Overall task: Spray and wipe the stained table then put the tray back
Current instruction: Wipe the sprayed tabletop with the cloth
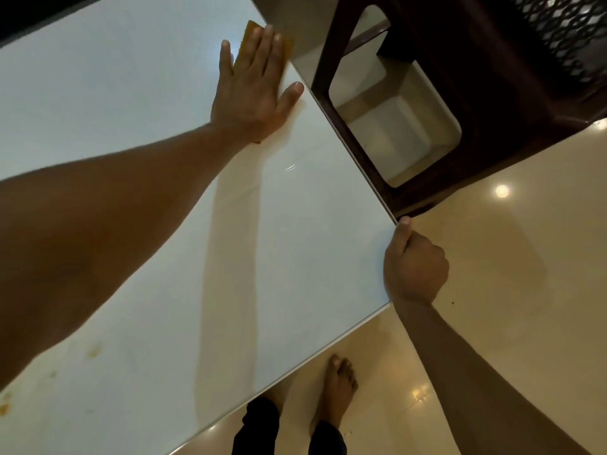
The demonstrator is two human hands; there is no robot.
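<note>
Several orange stains (95, 350) (perhaps sauce) on table (295, 257)

One table (295, 257), one cloth (249, 37), one chair (476, 93).

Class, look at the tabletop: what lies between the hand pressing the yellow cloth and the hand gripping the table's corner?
In the head view, only bare white table separates the left hand on the cloth from the right hand.

The white glossy desk (262, 257) carries a yellow cloth (244, 47) near its far edge, lying flat under a hand. Orange-brown stains (93, 349) are on its near left part. The desk stands on a shiny beige tiled floor (492, 290)
</note>
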